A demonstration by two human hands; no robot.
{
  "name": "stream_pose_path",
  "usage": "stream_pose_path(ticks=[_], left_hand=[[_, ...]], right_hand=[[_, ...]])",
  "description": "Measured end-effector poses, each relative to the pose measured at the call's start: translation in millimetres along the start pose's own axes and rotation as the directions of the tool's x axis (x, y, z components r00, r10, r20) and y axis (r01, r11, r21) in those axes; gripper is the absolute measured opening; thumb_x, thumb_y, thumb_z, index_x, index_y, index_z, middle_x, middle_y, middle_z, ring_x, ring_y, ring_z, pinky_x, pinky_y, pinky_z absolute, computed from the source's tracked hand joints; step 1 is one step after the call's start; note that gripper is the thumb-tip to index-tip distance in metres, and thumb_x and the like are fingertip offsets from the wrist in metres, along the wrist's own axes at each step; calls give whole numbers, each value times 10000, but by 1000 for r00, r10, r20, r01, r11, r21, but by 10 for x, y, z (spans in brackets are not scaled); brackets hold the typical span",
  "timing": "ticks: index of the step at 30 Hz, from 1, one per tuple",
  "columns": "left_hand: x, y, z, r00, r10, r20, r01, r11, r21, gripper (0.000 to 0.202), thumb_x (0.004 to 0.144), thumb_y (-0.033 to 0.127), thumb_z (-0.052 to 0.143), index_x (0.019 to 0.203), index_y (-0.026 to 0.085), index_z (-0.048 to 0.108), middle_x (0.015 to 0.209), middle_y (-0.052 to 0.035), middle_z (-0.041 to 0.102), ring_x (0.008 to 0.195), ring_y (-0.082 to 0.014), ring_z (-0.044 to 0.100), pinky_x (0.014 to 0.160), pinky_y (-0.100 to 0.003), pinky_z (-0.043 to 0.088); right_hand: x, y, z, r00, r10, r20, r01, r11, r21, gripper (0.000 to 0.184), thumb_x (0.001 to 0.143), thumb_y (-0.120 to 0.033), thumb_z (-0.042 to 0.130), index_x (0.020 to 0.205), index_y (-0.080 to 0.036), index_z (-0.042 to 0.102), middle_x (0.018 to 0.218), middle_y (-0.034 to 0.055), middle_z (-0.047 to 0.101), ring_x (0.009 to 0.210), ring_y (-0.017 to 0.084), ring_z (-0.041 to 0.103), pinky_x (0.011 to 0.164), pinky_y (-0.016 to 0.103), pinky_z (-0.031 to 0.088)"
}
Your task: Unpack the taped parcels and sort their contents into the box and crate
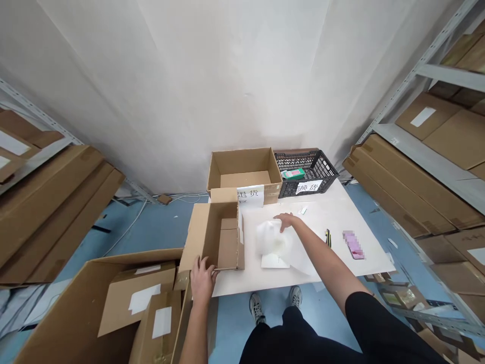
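A thin white sheet (265, 241), likely soft, is wisely edge-held by the right hand (285, 221); a brown cardboard box (211, 235), by the left hand (202, 279).

Left fingers (203, 264) bent above a bare forearm (197, 323); right arm (321, 253) outstretched, right fingers (280, 217) farther forward.

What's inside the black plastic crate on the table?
A small green-and-pink box shows toward the left. The front wall of the crate and its white paper sign cover whatever lies low behind them.
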State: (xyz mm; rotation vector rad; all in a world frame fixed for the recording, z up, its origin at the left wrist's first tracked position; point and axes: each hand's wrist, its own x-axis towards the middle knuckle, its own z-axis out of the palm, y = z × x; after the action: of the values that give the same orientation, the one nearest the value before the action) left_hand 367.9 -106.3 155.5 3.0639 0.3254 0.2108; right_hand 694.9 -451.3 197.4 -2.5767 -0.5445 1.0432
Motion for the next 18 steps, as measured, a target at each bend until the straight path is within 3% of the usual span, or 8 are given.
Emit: stream_pose_path(ticks=[2, 5, 8, 11, 14, 16, 18], left_hand=[[-21, 40, -10, 1000, 5, 14, -5, 1000, -14, 173, 909, 285, 618, 948, 250, 783, 1410, -104, 606, 1483, -401, 355, 1087, -519, 468], [-68, 106, -21, 1000, 12, 12, -11, 997, -74, 259, 872, 223, 627, 1094, 249, 758, 1444, -115, 586, 1501, -410, 332, 1098, -551, 461], [-126, 196, -83, 999, -35, -39, 30, 990, -137, 393, 844, 162, 593, 1215, 216, 710, 1442, -141, 575, 1505, -417, 320, 1140, -590, 426], [-170, 370, -259, 986, -92, -138, 63, 977, -203, 521, 832, 103, 544, 1333, 206, 639, 1470, -155, 538, 1509, -402, 315, 1177, -608, 393], [-197, 696, -470, 945, -120, -306, 32, 960, -280, 577, 853, 110, 557, 1416, 235, 577, 1456, -153, 541, 1442, -371, 427, 1170, -603, 406], [-199, 1009, -533, 914, -71, -400, -74, 939, -336, 558, 866, 128, 587, 1410, 252, 586, 1370, -146, 601, 1330, -337, 543, 1128, -563, 458], [-173, 1376, -473, 915, 27, -402, -209, 885, -416, 507, 879, 127, 591, 1365, 264, 620, 1261, -131, 656, 1213, -293, 619, 1067, -492, 510]], right_hand=[[176, 13, 388, 983, 95, -156, -121, 979, -166, 974, 664, -266, 886, 1539, -278, 458, 1563, 202, 455, 1429, 394, 425, 1133, 574, 329], [279, 106, 991, 965, 83, -250, -130, 975, -180, 872, 847, -240, 713, 1620, -267, 310, 1659, 195, 305, 1497, 352, 322, 1158, 497, 322], [322, 203, 1562, 984, 93, -151, -113, 985, -128, 839, 909, -271, 624, 1650, -287, 233, 1716, 160, 180, 1541, 350, 243, 1138, 451, 358], [396, 264, 2020, 994, 108, -14, -109, 986, -127, 908, 876, -250, 627, 1661, -328, 178, 1749, 99, -20, 1586, 374, 90, 1175, 486, 306], [467, 333, 2275, 990, 133, 53, -124, 980, -153, 918, 853, -200, 600, 1663, -302, 182, 1742, 79, -95, 1597, 366, -11, 1204, 537, 244], [481, 420, 2307, 990, 134, 54, -123, 977, -175, 919, 849, -186, 582, 1664, -306, 174, 1742, 53, -91, 1598, 352, -29, 1219, 565, 202], [463, 554, 2247, 987, 158, 39, -149, 971, -185, 923, 855, -185, 561, 1666, -327, 145, 1741, 14, -89, 1598, 350, -24, 1226, 581, 182]])
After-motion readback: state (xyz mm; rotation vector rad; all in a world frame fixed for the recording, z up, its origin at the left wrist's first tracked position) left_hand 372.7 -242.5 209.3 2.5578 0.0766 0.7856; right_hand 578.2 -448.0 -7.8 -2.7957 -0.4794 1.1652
